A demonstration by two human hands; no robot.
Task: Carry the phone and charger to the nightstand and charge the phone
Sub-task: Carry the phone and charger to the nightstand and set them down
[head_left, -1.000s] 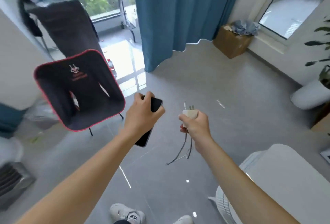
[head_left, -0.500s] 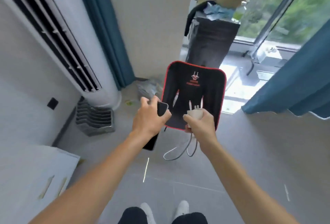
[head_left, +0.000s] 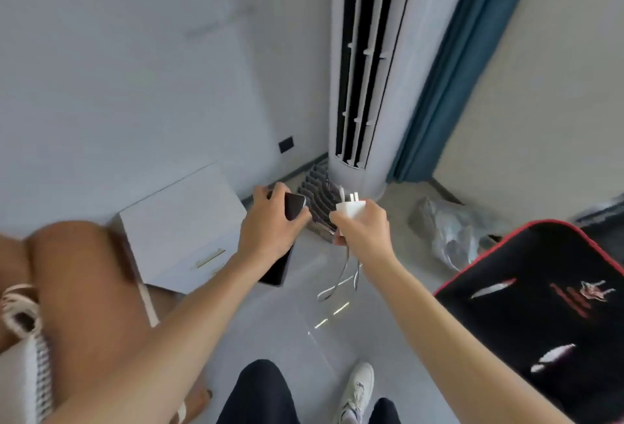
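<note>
left hand (head_left: 270,226) gripped glossy black slab phone (head_left: 293,205) | right hand (head_left: 363,229) clamped white plastic plug charger (head_left: 351,210), grey cable (head_left: 341,280) dangling | white drawered nightstand (head_left: 184,221) just left | black red-trimmed fabric chair (head_left: 547,305) red logo unreadable

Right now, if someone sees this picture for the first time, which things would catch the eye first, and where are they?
The two hands in the middle stand out first: the left hand holds a dark phone, and the right hand holds a white charger with its cable hanging below. Behind them stands a tall white air conditioner beside a blue curtain. A white nightstand sits at the left, against the wall.
</note>
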